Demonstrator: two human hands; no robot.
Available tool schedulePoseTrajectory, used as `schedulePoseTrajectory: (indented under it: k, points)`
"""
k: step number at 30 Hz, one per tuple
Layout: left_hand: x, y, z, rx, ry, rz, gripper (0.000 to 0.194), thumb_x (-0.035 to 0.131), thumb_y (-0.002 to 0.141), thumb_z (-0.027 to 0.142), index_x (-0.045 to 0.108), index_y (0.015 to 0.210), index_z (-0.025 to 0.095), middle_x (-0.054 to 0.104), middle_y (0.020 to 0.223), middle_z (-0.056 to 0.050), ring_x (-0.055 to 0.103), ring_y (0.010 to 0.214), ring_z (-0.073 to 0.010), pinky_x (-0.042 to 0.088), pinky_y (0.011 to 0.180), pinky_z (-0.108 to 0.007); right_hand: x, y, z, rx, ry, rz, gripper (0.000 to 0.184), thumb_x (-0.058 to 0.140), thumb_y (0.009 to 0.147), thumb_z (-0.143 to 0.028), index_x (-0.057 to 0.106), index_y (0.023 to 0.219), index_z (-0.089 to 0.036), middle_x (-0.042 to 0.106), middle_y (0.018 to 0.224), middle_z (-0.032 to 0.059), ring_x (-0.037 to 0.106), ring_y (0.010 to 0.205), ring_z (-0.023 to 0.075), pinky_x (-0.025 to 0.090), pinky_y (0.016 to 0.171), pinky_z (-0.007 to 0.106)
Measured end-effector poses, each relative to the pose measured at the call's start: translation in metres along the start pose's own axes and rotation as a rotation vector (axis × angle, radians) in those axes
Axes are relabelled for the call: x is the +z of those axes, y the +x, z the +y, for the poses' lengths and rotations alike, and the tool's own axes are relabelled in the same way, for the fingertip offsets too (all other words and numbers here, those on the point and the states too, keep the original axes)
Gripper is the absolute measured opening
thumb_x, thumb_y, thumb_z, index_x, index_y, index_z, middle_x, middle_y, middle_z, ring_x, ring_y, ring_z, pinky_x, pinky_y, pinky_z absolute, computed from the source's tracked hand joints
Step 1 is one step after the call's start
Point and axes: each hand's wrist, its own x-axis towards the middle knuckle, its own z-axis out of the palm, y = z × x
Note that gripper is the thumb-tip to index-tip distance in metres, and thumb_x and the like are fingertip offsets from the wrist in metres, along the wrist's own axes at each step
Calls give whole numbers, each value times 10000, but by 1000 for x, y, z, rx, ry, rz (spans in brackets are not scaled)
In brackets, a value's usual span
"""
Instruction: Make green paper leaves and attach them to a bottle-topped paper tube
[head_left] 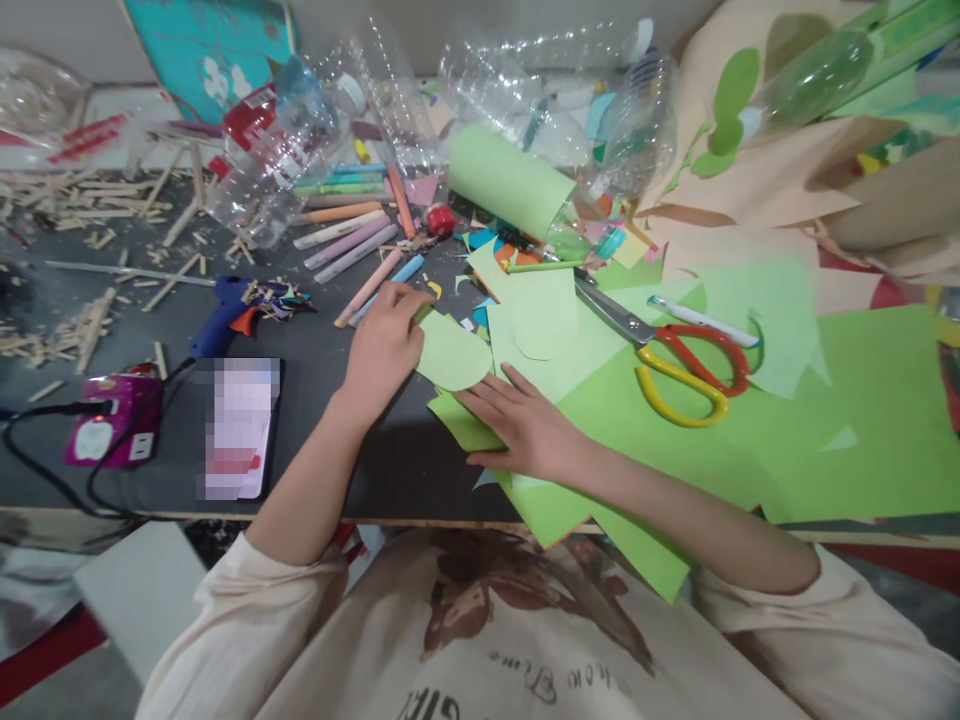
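Observation:
A light green paper cutout with a rounded end lies just above the table between my hands. My left hand has its fingers curled on the cutout's left end, pinching it. My right hand reaches in from the right with fingers stretched out, their tips at the rounded edge. Beneath that hand are darker green paper sheets. To the right, scissors with one red and one yellow handle loop rest on the paper. A pale green sheet with a curved line drawn on it lies beyond my hands.
At the left are a blue glue gun, a phone and a purple box with a cable. Markers, clear plastic bottles and a green paper-wrapped bottle lie farther back. Wooden sticks are scattered far left.

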Motion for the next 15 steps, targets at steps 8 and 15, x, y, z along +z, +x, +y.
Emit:
schedulePoseTrajectory:
  k: [8,15]
  points:
    - [-1,8,-19,-38,-193,151,259,476,817,115,673,954,212,652,1078,-85,600,1106,-270,446,1029,-444,-29,4,-4,276,851,160,304,566,917,-457,729,872,-205,738,807,41,647,642,166,544,635,333]
    - [-5,1,8,-301,-1140,9,601,362,876,690,687,901,185,697,784,-70,711,898,-250,565,742,-332,-49,14,14,654,1309,573,360,837,602,-519,704,794,-245,685,651,-40,676,663,168,558,611,284]
